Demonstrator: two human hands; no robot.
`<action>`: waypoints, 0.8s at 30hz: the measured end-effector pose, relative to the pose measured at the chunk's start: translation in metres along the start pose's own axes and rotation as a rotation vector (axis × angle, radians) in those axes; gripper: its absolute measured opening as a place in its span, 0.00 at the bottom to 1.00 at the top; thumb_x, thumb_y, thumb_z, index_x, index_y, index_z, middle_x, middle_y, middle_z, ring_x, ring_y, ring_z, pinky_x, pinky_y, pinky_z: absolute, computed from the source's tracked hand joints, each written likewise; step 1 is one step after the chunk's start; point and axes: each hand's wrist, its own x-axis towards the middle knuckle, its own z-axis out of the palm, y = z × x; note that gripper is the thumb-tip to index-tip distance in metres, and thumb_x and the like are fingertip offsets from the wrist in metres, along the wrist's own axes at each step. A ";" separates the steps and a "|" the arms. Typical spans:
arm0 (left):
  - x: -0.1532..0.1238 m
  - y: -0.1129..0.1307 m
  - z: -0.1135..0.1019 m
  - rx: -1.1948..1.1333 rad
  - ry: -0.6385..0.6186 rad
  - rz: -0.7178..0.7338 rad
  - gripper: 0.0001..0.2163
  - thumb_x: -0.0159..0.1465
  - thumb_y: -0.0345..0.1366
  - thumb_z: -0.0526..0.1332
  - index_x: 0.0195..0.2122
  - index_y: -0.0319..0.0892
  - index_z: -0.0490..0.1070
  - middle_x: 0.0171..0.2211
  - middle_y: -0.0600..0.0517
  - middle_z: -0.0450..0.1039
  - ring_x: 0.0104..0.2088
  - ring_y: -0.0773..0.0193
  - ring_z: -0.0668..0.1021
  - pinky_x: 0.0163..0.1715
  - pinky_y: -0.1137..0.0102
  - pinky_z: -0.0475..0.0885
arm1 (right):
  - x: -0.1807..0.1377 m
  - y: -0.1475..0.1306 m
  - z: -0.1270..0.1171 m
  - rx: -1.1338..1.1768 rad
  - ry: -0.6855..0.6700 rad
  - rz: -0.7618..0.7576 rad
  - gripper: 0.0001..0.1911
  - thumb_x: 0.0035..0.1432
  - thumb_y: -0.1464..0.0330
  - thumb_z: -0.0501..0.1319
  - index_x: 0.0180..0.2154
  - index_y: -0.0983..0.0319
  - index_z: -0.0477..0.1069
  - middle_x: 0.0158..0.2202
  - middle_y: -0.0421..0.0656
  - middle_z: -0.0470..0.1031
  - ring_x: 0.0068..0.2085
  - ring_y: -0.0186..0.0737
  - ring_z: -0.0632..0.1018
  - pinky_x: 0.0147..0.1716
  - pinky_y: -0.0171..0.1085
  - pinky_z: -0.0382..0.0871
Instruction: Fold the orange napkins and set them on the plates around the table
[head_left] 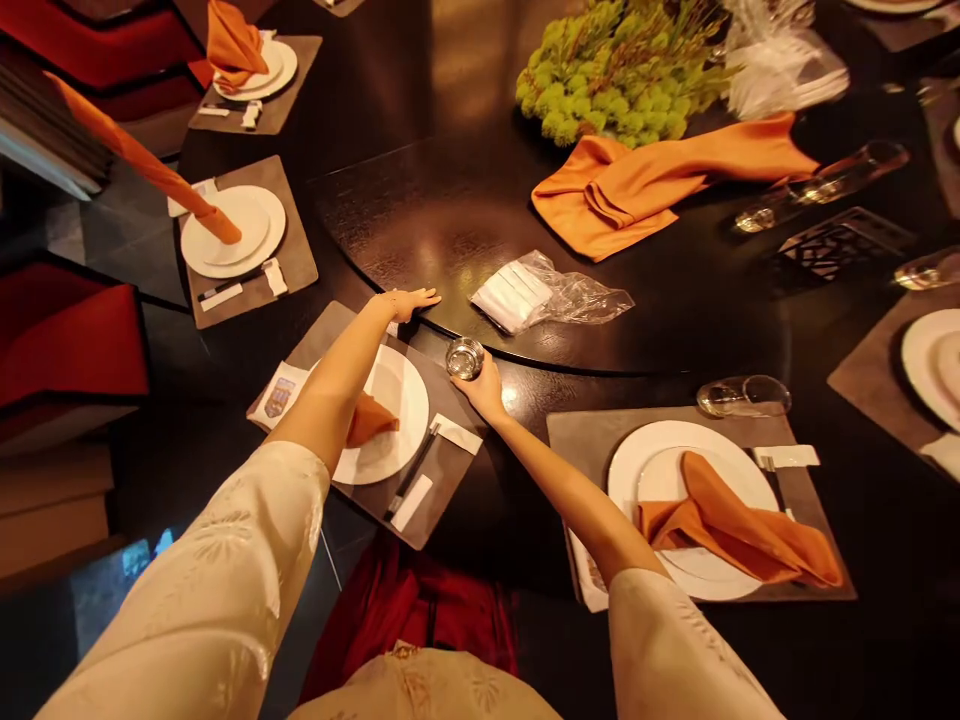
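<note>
Two hands, right on one glass

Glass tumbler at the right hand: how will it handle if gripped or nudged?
The glass tumbler at the right hand looks squat and thick-walled, so it is probably heavy for its size and unlikely to tip. Its smooth glass may be slippery, and it could chip if knocked against the dark tabletop.

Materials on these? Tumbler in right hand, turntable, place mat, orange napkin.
The tumbler in the right hand looks like clear glass: see-through, sharp highlights. The turntable looks like dark-stained wood, glossy, with faint grain; possibly veneer. The place mat looks matte grey-brown, perhaps leather or faux leather, unsure. The orange napkin looks like woven cloth: soft folds, slight sheen.
</note>
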 end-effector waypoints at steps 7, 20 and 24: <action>0.002 0.158 -0.053 -0.136 -0.071 -0.137 0.37 0.59 0.26 0.50 0.65 0.55 0.33 0.67 0.52 0.29 0.66 0.57 0.43 0.58 0.44 0.49 | -0.020 0.101 -0.280 -0.113 -0.364 0.026 0.39 0.39 0.66 0.69 0.55 0.62 0.61 0.55 0.49 0.65 0.53 0.48 0.68 0.54 0.43 0.63; -0.019 0.002 -0.070 0.026 -0.083 -0.063 0.39 0.54 0.26 0.52 0.66 0.49 0.39 0.66 0.50 0.37 0.65 0.60 0.51 0.60 0.65 0.55 | 0.043 0.085 -0.365 -0.457 0.336 0.335 0.18 0.54 0.67 0.53 0.43 0.65 0.73 0.41 0.48 0.76 0.42 0.44 0.75 0.46 0.42 0.67; -0.008 -0.011 -0.082 0.068 -0.127 -0.355 0.36 0.57 0.29 0.53 0.66 0.47 0.40 0.62 0.44 0.54 0.58 0.54 0.66 0.56 0.63 0.63 | 0.063 0.070 -0.314 -0.675 0.181 0.297 0.17 0.57 0.70 0.52 0.45 0.70 0.71 0.46 0.56 0.72 0.51 0.49 0.71 0.53 0.45 0.61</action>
